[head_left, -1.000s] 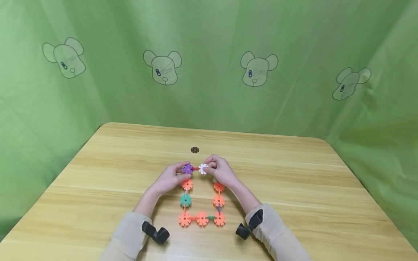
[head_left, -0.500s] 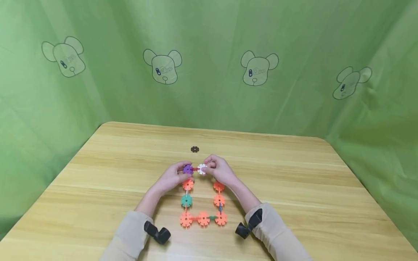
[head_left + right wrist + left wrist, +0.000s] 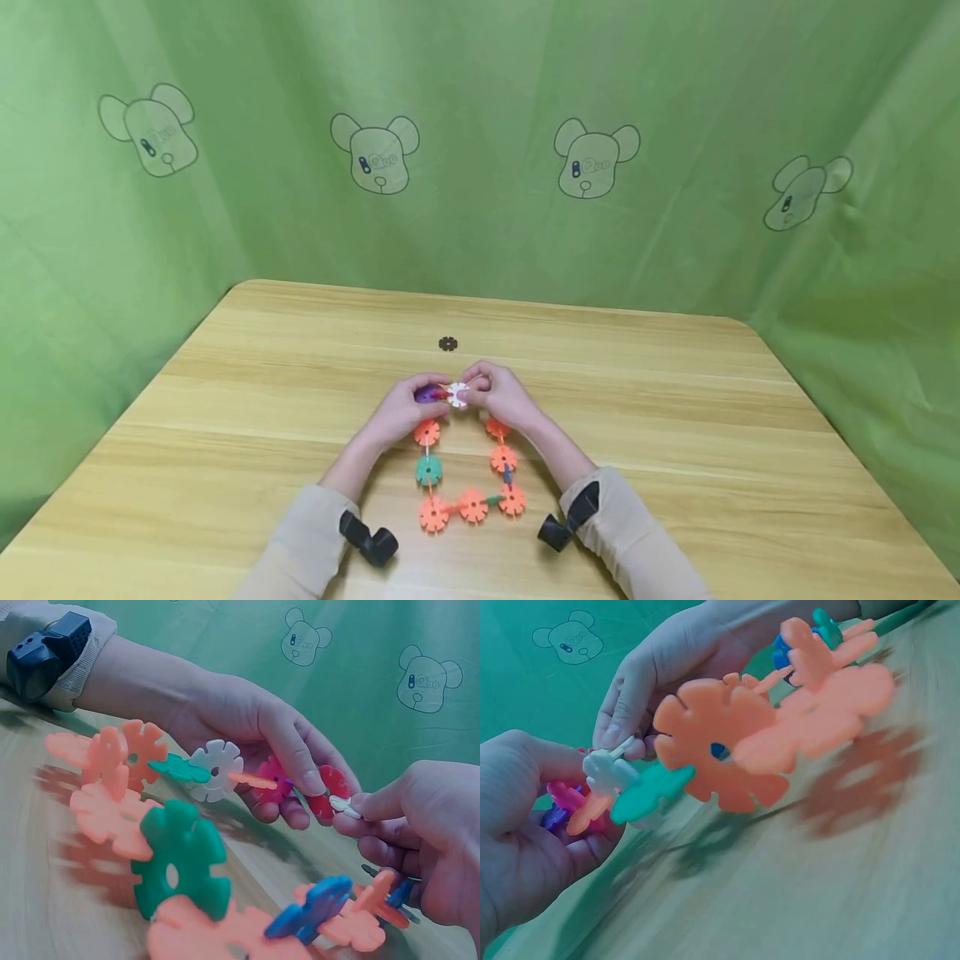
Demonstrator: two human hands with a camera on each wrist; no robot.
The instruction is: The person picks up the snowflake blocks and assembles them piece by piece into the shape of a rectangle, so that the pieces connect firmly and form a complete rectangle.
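Note:
Notched plastic snowflake discs are linked into a chain, bent into a rough frame between my hands. My left hand holds the chain at the purple disc, thumb and fingers around it. My right hand pinches the white disc between thumb and fingertips. A red disc joins onto that white disc, right beside my left fingers. Down the left side run an orange disc and a teal disc. Another orange disc lies in the near side. My right hand partly covers the right side's far end.
A loose dark brown disc lies on the wooden table beyond my hands. Green curtain with printed mouse heads closes off the back and sides. Each sleeve carries a black wrist camera.
Both hands have drawn slightly closer together. The purple disc has tilted and the white disc has shifted left. The chain's near side has skewed, its left corner coming toward me.

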